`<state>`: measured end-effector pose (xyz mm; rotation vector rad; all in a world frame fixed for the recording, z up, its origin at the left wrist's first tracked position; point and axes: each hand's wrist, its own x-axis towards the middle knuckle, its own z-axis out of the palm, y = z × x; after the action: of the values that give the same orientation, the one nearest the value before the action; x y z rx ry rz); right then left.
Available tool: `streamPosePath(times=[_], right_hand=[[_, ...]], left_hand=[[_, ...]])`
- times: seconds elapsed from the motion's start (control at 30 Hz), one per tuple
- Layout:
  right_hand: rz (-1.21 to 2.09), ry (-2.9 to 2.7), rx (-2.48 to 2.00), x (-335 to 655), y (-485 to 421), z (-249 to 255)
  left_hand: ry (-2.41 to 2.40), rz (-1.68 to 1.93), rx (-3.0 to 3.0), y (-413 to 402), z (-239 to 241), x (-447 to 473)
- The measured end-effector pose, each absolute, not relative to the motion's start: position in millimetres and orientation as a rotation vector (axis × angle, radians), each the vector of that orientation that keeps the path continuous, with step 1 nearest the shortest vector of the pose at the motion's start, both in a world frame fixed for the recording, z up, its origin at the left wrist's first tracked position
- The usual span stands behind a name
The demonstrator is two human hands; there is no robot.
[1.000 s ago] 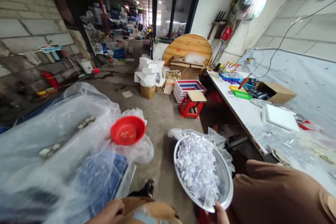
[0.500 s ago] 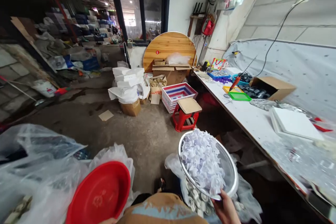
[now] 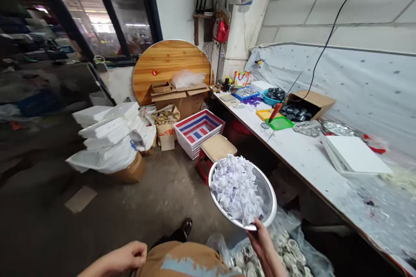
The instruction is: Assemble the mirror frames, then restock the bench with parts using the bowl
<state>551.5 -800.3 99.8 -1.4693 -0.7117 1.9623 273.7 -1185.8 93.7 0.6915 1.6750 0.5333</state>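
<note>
My right hand (image 3: 259, 236) grips the near rim of a metal bowl (image 3: 268, 201), thumb over the edge. White folded pieces, like paper (image 3: 235, 188), are heaped in the bowl, which tilts a little. At the lower left, beside my waist, my left hand (image 3: 137, 256) is curled into a loose fist with nothing visible in it. Beneath the bowl, an open clear plastic bag (image 3: 303, 225) on the floor contains many pale ring-shaped parts (image 3: 290, 246). Just beyond the bowl stands a red stool (image 3: 202, 165) with a woven top (image 3: 218, 147).
A long white worktable (image 3: 292, 151) runs along the right, carrying a green tray (image 3: 280, 123), a cardboard box (image 3: 312, 99) of dark parts and white boards (image 3: 359, 153). Striped crates (image 3: 198, 132) stand ahead. White foam blocks (image 3: 110, 132) are stacked on the left.
My view has turned right and moved forward, and the red basin at the left is out of sight. My left hand has come into fuller view. The bowl stays in my right hand.
</note>
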Motion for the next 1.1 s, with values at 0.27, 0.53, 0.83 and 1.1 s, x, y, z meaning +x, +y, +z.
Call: streamPosePath(times=[0.27,0.53,0.83,1.1], right_hand=[[1.915,-0.477,-1.501,473,-715,112],[1.957,-0.536,-1.397,407,-531,108],[2.035,-0.713,-1.304,339,-333,187],[2.064,-0.745,-1.272,290,-226,206]], left_hand=[[1.639,0.810,0.830,-890,138,124],[1.245,1.054,0.469,-626,135,139],[1.229,1.335,0.368,-450,183,125],[1.388,1.453,0.358,-330,222,89]])
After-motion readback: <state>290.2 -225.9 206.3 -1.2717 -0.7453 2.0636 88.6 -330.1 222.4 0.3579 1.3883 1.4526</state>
